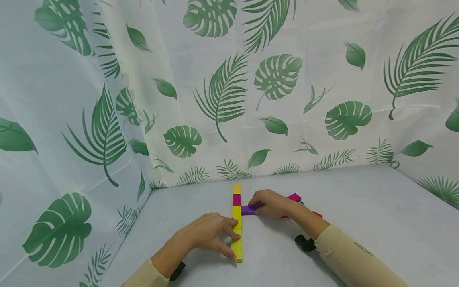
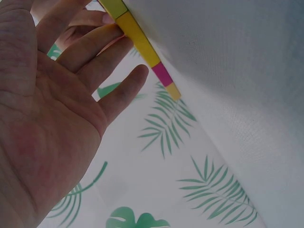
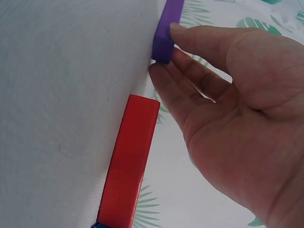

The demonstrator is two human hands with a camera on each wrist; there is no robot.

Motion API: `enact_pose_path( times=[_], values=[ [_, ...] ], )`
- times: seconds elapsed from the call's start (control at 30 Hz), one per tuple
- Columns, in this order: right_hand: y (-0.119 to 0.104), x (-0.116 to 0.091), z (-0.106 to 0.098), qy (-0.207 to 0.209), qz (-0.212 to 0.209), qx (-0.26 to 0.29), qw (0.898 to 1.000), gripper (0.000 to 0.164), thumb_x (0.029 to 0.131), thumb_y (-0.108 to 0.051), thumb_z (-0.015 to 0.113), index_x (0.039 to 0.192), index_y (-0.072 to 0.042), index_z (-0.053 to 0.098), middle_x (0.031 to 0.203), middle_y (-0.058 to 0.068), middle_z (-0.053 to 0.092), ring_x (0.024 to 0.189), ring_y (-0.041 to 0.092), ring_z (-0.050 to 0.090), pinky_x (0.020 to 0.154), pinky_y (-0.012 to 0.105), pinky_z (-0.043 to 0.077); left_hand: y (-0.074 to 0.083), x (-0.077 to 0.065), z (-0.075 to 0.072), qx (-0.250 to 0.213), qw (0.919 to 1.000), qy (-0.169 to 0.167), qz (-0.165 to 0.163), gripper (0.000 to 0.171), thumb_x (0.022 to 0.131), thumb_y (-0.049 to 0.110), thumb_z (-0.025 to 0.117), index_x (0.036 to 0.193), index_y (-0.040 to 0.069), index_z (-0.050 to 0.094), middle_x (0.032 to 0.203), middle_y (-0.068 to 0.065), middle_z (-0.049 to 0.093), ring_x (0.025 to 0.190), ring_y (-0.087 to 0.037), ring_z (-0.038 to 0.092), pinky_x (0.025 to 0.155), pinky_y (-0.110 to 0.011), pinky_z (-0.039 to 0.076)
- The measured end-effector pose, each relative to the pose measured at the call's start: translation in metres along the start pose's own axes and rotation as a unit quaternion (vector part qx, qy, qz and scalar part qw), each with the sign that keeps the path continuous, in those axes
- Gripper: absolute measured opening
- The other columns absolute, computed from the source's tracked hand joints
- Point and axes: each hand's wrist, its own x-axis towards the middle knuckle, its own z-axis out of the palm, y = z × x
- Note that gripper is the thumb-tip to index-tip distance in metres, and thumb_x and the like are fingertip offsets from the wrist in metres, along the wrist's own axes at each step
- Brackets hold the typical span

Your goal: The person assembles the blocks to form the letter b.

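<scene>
A straight row of flat blocks runs away from me on the table, with yellow blocks (image 1: 236, 243), a magenta block (image 1: 236, 199) and a light yellow block (image 1: 237, 188) at the far end. My left hand (image 1: 206, 231) rests its extended fingertips against the left side of the yellow blocks. Between thumb and fingers my right hand (image 1: 274, 202) pinches a purple block (image 1: 247, 210), whose left end meets the row from the right, near the magenta block. In the right wrist view the purple block (image 3: 165, 40) shows its near end between the fingertips.
Partly hidden behind the right hand lie more blocks: a magenta one (image 1: 295, 197) and a red one (image 1: 317, 214), with a bit of blue. In the right wrist view a long red block (image 3: 128, 161) lies close to that hand. A leaf-patterned cloth (image 1: 215, 159) borders the table.
</scene>
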Motion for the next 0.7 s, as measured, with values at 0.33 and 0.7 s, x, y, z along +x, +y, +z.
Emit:
enact_pose_path(
  times=[0.33,0.7],
  values=[
    [-0.0006,0.0001,0.0002,-0.002,-0.003,-0.004,1.0,0.029,0.095,-0.005,0.074,0.123,-0.008,0.077,0.114,0.004,0.072,0.106,0.021,0.066,0.101,0.044,0.057,0.0005,-0.0007,-0.0011,0.001,1.0,0.003,0.009,0.059,0.072,0.074,0.08,0.122,0.043,0.076,0.147,0.01,0.061,0.14,-0.009,0.055,0.111,-0.048,0.05],
    [-0.0014,-0.0008,-0.0005,-0.004,-0.008,-0.008,1.0,0.028,0.095,-0.006,0.074,0.123,-0.007,0.077,0.113,0.004,0.072,0.106,0.021,0.066,0.101,0.045,0.057,-0.0003,0.0007,-0.0006,-0.004,1.0,0.001,0.008,0.06,0.072,0.075,0.079,0.123,0.043,0.075,0.148,0.01,0.061,0.141,-0.008,0.054,0.112,-0.047,0.049]
  ],
)
